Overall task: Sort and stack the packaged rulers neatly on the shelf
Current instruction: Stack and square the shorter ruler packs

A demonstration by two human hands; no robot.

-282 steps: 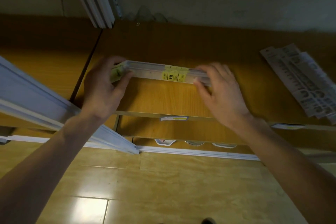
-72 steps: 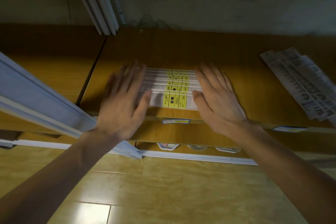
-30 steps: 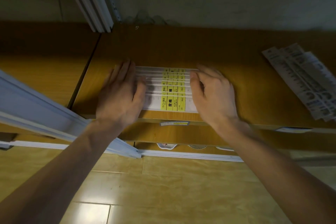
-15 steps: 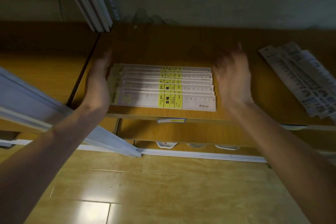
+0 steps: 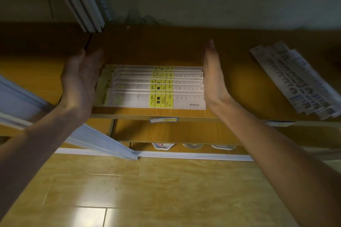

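Packaged rulers [image 5: 156, 86] lying flat on the wooden shelf [image 5: 239, 86], fanned in overlapping rows from the front edge back, yellow labels lined up down the middle. Front packet sitting just behind the shelf's front lip, parallel to it.

Left hand [image 5: 81, 79] at the left end of the rulers, fingers straight and relaxed, palm turned inward toward the packets, covering their left tips; touching or just off them, cannot tell. Nothing gripped.

Right hand [image 5: 212, 77] at the right end of the rulers, standing on edge, fingers straight and together, pointing toward the back of the shelf, palm facing the packet ends. Pressed against those ends or a hair off, hard to call. Nothing gripped here either.

Well to the right of the rulers, on the same shelf, a second batch of printed packets [image 5: 299, 81] spread loosely at an angle, overlapping one another.

Behind and left of the rulers, white upright rails [image 5: 81, 0] rising from the back of the shelf. Left of the rulers and nearer the camera, a long white slanting bar [image 5: 55, 116]. Below the rulers, a small label tag [image 5: 163, 120] on the shelf's front edge, and under that a lower shelf, then glossy wood floor [image 5: 147, 190].
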